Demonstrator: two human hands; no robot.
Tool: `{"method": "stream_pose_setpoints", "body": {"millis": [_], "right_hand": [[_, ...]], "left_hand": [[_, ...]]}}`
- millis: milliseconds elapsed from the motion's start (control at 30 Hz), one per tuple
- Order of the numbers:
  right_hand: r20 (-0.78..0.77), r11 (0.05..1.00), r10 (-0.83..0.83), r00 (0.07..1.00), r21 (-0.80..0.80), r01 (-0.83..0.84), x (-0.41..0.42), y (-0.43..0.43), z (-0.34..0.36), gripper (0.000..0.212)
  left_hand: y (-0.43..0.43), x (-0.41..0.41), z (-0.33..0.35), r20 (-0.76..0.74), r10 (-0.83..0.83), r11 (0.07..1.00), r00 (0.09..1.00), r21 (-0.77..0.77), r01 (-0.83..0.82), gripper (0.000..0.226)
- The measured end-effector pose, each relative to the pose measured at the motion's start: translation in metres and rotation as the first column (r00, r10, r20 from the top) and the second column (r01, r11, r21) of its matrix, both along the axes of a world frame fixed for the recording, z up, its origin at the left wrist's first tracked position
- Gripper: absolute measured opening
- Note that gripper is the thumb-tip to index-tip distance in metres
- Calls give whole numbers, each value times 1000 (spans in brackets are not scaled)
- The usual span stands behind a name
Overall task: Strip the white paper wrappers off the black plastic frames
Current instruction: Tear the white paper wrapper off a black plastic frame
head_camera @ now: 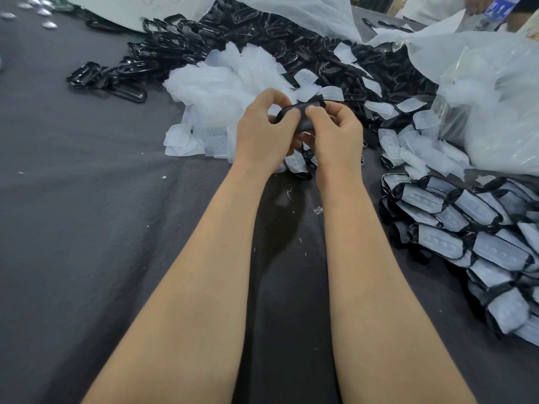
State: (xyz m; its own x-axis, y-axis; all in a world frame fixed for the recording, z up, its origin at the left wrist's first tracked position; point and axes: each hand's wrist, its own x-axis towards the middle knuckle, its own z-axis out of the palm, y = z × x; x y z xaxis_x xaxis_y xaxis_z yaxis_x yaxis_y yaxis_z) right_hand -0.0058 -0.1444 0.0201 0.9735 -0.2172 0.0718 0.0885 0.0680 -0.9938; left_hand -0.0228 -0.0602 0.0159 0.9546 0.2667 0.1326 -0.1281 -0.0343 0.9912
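Note:
Both my hands hold one black plastic frame (303,110) above the table's middle. My left hand (262,132) grips its left end, fingers curled round it. My right hand (335,132) pinches the right part with thumb and fingers. Little or no white wrapper shows on this frame; my fingers hide part of it. Wrapped frames (472,228), black with white paper bands, lie stacked at the right. Behind my hands sits a heap of loose white wrappers (221,86), and beyond it a large pile of bare black frames (262,33).
A dark grey cloth (87,199) covers the table. Big white plastic bags (495,97) bulge at the right and far back. More loose wrappers (414,150) are scattered right of my hands. Another person's hand with a bottle (495,7) is at the top right corner.

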Motion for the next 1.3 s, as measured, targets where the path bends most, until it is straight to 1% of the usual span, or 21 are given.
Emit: {"method": "stream_pose_setpoints", "body": {"millis": [200,300,367,467,533,600,667,800,867,967,1000,1100,1200,1300], "right_hand": [[12,997,-72,997,-17,72,1,-1,-1,14],[2,993,-111,994,-41,111,3,-4,-1,10],[7,988,-97,995,-120,97,4,-7,-2,5],[47,942,-36,998,-333,50,4,-7,-2,12],[83,896,-37,996,-438,70,4,-6,-2,17],[121,864,-59,991,-491,111,3,-6,-2,17],[138,865,-72,988,-485,131,2,-6,-3,17],[139,883,-84,987,-449,139,2,-7,-3,17],[120,891,-54,991,-443,102,2,-7,-3,19],[84,904,42,996,-428,-2,0,-6,-3,12],[86,902,51,995,-431,-9,0,-5,-3,13],[120,886,29,992,-463,31,0,-5,-3,14],[149,886,-7,989,-458,76,-1,-4,-4,18],[138,897,18,990,-440,45,-3,-3,-3,15]], "left_hand": [[-2,2,0,-31,-7,1000,1000,-29,6,12],[-2,2,-2,-21,-48,999,999,-17,48,8],[-2,3,-3,-16,-36,999,999,-5,36,7],[0,5,-6,-7,41,999,999,30,-40,10],[0,5,-7,9,75,995,997,67,-75,9],[0,5,-8,20,83,994,996,69,-84,7],[-1,5,-7,15,64,996,998,68,-65,6],[-1,4,-6,-19,30,995,999,98,-28,16],[0,4,-5,-27,41,995,999,95,-38,17],[2,5,-6,-33,57,996,998,72,-54,17],[3,6,-6,-33,61,997,998,56,-59,17],[1,6,-7,-32,63,998,997,3,-63,18],[-1,5,-7,-35,35,999,999,-1,-35,21],[0,5,-8,-29,39,999,999,24,-38,24]]}}
